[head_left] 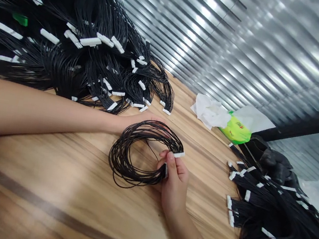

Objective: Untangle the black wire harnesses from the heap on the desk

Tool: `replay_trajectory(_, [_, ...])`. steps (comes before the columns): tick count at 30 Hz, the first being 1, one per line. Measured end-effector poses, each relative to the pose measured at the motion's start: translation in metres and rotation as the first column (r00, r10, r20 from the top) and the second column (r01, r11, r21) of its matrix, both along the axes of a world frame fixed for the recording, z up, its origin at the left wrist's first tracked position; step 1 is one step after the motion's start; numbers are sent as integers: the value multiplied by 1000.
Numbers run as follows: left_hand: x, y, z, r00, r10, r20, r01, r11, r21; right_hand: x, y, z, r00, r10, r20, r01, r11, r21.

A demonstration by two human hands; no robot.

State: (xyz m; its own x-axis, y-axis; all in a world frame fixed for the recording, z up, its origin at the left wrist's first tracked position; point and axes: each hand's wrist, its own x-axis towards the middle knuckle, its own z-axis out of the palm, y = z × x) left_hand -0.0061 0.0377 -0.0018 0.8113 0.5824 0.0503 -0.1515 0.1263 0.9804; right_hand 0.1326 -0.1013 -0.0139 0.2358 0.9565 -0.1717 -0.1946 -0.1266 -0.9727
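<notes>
A bundle of thin black cable [123, 156] is wound into a loop over the wooden table, with a white connector [178, 154] at its right side. My right hand [174, 178] pinches the loop there between thumb and fingers, beside a second connector end. Behind the upper part of the loop lies my left hand [144, 120], its palm and fingers partly covered by the cable. Whether its fingers are closed on the strands cannot be made out.
A large heap of black cables with white connectors [90, 41] fills the back left. More cables [269, 230] lie at the right. Crumpled white tissue [210, 112] and a green packet [237, 129] sit at the back, before a corrugated metal wall [209, 34]. The table [44, 198] is wooden.
</notes>
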Motion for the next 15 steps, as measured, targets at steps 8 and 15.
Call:
replay_trajectory(8, [3,-5,11,998,-52,-18,47,971,-233,1,0,0,996,30,86,-31,999,14])
replay_trajectory(15, [2,-3,-2,997,-77,-28,73,988,-134,0,-3,1,997,79,22,-78,996,-37])
